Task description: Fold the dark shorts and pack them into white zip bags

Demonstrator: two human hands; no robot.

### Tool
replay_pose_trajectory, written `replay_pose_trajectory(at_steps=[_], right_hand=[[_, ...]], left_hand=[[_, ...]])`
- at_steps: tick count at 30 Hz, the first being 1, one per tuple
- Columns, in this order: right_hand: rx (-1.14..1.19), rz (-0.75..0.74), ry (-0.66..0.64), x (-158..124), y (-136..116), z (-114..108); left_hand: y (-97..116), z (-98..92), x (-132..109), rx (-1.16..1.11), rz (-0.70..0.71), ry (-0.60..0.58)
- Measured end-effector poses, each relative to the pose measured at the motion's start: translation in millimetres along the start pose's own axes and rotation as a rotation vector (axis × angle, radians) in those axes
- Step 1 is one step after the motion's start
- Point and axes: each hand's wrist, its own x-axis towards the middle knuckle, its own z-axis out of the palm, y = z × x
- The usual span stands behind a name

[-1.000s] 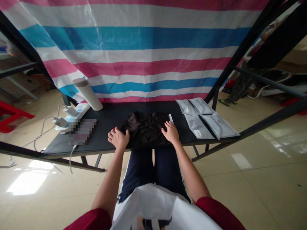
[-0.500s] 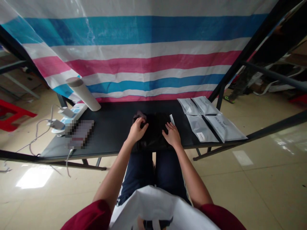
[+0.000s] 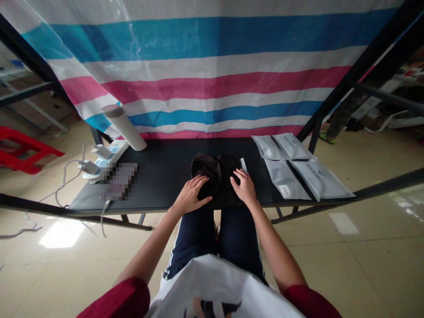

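Note:
A dark piece of cloth (image 3: 207, 165) lies on the black table (image 3: 162, 176) in front of me. Its left part is bunched into a rounded fold, and the right part lies flatter. My left hand (image 3: 192, 195) is over the near left edge of the cloth, fingers stretched and thumb apart. On the flatter right part rests my right hand (image 3: 243, 185), its fingers spread. Just beyond those fingers a narrow white strip (image 3: 243, 164) sticks out; I cannot tell whether it belongs to the cloth.
Several grey plastic pouches (image 3: 287, 179) lie on the right. At the left are a white bottle (image 3: 127, 130), a power strip (image 3: 112, 154) with chargers, and a blurred-out device (image 3: 119, 181) on a cable. A striped sheet (image 3: 212, 84) hangs behind; a red stool (image 3: 28, 152) stands left.
My left hand has let go of the bunched cloth and moved nearer to me, its fingers now stretched out. The cloth's rounded fold shows more. My view has shifted slightly left.

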Motion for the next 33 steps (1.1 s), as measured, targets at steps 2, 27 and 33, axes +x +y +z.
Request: replay_pose_trajectory(at_steps=[2,27,33], right_hand=[[0.034,-0.022,0.026,-2,-1,-9],[0.032,-0.339,-0.351,-53,22,-67],[0.11,-0.291,-0.177,-42,16,-60]], left_hand=[[-7,3.4,-13,0.034,0.032,-0.071],[-32,-2.0,-46,-0.213,-0.023,-0.076],[-30,-6.6,-33,-0.316,-0.098,0.028]])
